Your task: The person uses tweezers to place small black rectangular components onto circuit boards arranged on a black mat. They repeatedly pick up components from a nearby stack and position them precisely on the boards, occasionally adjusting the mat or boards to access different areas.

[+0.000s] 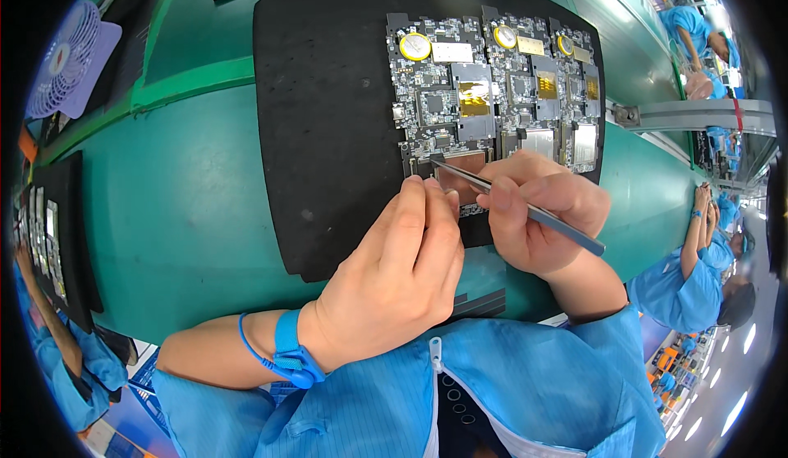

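My right hand (pixel 546 216) pinches a pair of metal tweezers (pixel 565 230), slanted with the tips toward the upper left. The tips meet a small dark part on the near end of the leftmost circuit board (pixel 432 121), beside a copper-coloured plate (pixel 461 171). At that board's near left corner, my left hand (pixel 390 269) has its fingers bunched together, tips against the edge. Whatever lies under those fingertips is hidden. The board carries a round yellow-rimmed coin cell (pixel 414 46) and a gold film patch (pixel 474 99). A blue strap circles my left wrist.
Two similar boards (pixel 525 80) (pixel 579 89) lie to the right on the same black mat (pixel 328 130). Under it is a green bench (pixel 180 203). A purple fan (pixel 74 56) stands far left, and a metal rail (pixel 698 116) runs at right. Co-workers in blue sit on both sides.
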Tool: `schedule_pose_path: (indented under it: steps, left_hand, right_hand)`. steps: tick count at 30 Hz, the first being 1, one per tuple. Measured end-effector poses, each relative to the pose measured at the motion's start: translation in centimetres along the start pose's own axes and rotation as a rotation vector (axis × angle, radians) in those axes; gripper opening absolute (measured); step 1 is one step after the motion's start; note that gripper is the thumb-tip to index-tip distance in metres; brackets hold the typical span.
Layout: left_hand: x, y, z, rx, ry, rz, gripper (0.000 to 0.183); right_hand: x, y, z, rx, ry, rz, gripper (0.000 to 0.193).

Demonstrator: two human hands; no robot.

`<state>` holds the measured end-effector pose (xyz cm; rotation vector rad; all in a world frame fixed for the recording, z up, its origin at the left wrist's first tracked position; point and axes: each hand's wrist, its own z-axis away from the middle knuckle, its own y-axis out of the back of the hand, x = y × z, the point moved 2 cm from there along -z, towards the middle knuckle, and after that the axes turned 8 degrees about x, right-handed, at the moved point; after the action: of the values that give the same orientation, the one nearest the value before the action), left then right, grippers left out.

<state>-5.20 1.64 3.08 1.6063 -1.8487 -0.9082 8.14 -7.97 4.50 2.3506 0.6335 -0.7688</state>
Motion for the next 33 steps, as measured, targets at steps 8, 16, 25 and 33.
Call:
schedule_pose_path:
  steps: [8, 16, 25, 33]
  left_hand:
    - [0.04, -0.06, 0.00, -0.005, -0.015, -0.007, 0.031]
    - [0.07, -0.05, 0.14, -0.015, -0.010, 0.011, 0.029]
    - [0.09, 0.13, 0.02, -0.031, 0.005, 0.013, 0.028]
    - [-0.03, 0.25, 0.17, -0.047, 0.002, 0.017, 0.027]
  right_hand:
    - [0.24, -0.09, 0.70, 0.121, 0.017, -0.019, 0.015]
    - [-0.20, -0.03, 0.15, -0.049, 0.234, 0.207, 0.016]
    - [0.00, -0.47, 0.63, -0.043, 0.460, 0.293, 0.018]
    - [-0.15, 0.35, 0.88, 0.061, 0.087, -0.027, 0.015]
